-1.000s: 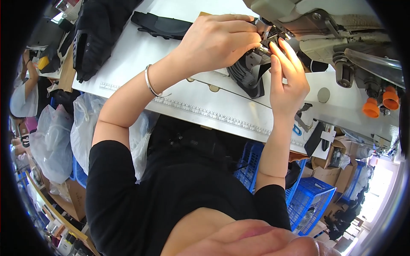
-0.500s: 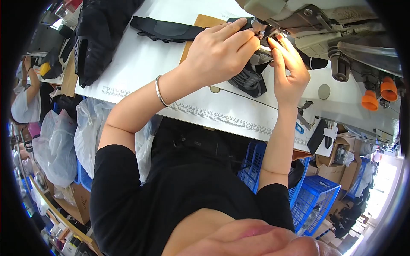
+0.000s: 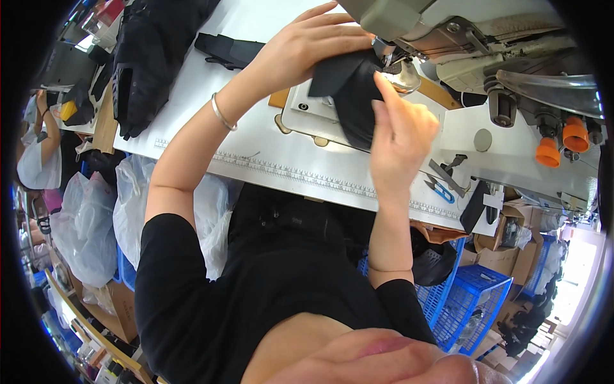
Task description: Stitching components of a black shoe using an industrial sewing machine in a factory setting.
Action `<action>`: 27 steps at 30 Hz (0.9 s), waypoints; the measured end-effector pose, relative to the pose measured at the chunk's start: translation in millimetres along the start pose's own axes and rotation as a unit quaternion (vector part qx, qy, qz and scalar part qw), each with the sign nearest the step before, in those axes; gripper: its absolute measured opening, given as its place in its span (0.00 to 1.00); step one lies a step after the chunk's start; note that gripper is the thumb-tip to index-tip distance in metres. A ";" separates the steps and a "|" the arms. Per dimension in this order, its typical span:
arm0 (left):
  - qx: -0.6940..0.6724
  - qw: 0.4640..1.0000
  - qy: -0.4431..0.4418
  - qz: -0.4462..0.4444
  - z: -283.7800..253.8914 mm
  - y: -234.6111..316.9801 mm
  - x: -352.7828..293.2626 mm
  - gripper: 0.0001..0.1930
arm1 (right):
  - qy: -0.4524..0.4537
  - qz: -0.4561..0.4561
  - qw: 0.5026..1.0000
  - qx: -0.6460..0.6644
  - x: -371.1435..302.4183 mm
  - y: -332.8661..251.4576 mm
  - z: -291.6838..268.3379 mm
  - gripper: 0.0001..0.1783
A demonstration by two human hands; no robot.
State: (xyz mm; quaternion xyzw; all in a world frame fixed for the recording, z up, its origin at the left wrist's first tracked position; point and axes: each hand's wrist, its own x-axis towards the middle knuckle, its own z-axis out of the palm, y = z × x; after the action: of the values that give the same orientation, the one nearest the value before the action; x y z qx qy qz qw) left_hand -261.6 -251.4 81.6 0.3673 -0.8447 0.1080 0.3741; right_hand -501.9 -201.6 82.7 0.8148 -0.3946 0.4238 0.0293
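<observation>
A black fabric piece point(image 3: 355, 96) lies folded under the head of a sewing machine point(image 3: 396, 16), its lower part hanging toward me over the machine's bed plate point(image 3: 313, 115). My left hand point(image 3: 307, 48) rests on the fabric's far left edge with its fingers stretched out and spread. On the near right side, my right hand point(image 3: 404, 131) pinches the fabric's edge between thumb and index finger, close to the presser foot. The needle point itself is hidden by the machine and the cloth.
Blue thread snips point(image 3: 440, 190) lie at the table's right, near a printed ruler strip point(image 3: 288, 171) along the front edge. A black strap piece point(image 3: 227, 50) and a black bag point(image 3: 150, 57) lie left. Blue crates point(image 3: 473, 301) stand below right. A co-worker's arm point(image 3: 48, 121) shows far left.
The black piece has been turned and spread, now hanging toward me. My left hand has shifted left and away with fingers opened out; my right hand has come left and nearer.
</observation>
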 end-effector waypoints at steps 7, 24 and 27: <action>0.064 0.983 0.120 0.124 3.7 42.2 4.1 0.18 | 0.021 -0.029 0.999 -0.017 17.0 31.7 -16.7 0.13; 0.088 0.984 0.127 0.092 5.4 50.2 5.0 0.19 | -0.009 0.001 0.998 0.064 21.4 35.6 -18.3 0.14; 0.071 0.985 0.130 0.093 7.3 45.9 3.8 0.18 | -0.016 0.000 0.999 0.044 20.8 32.9 -19.7 0.14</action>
State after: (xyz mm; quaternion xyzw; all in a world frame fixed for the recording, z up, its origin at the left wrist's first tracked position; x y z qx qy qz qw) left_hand -299.6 -224.3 83.5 0.2961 -0.8096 0.2488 0.4416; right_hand -530.2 -229.5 100.6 0.8219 -0.3755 0.4281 -0.0129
